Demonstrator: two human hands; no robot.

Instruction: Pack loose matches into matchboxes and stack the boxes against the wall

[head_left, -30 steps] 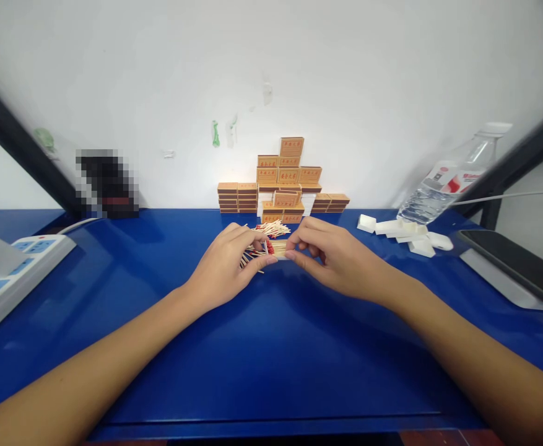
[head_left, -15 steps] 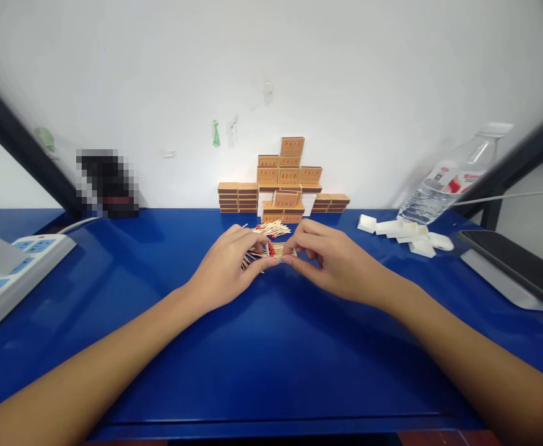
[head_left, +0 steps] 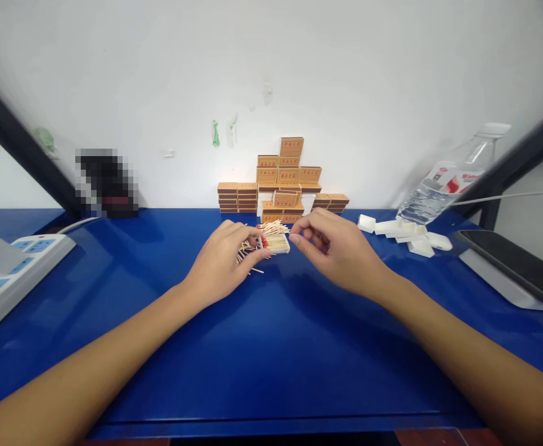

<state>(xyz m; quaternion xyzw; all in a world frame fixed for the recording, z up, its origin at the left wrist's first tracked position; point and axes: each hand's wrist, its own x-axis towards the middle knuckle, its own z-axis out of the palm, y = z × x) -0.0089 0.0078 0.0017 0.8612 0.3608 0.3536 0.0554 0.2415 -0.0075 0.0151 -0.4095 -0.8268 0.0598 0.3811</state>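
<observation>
My left hand [head_left: 220, 263] rests on the blue table [head_left: 271, 347], fingers curled round the left end of a small white matchbox tray [head_left: 277, 243] filled with red-tipped matches. Loose matches [head_left: 271, 227] lie scattered behind the tray and under my left fingers. My right hand [head_left: 334, 248] hovers just right of the tray, not touching it. Its fingers are curled and its thumb and forefinger are pinched together. What they hold, if anything, is too small to see.
Orange-brown matchboxes [head_left: 284, 179] are stacked against the white wall. Empty white trays [head_left: 403, 230] lie at the right by a tilted water bottle [head_left: 443, 183] and a dark flat device [head_left: 515, 263]. A white power strip [head_left: 6, 266] sits at the left edge.
My right hand has let go of the tray's right end and lifted slightly up and to the right. The tray now lies flat on the table with my left hand still on it.
</observation>
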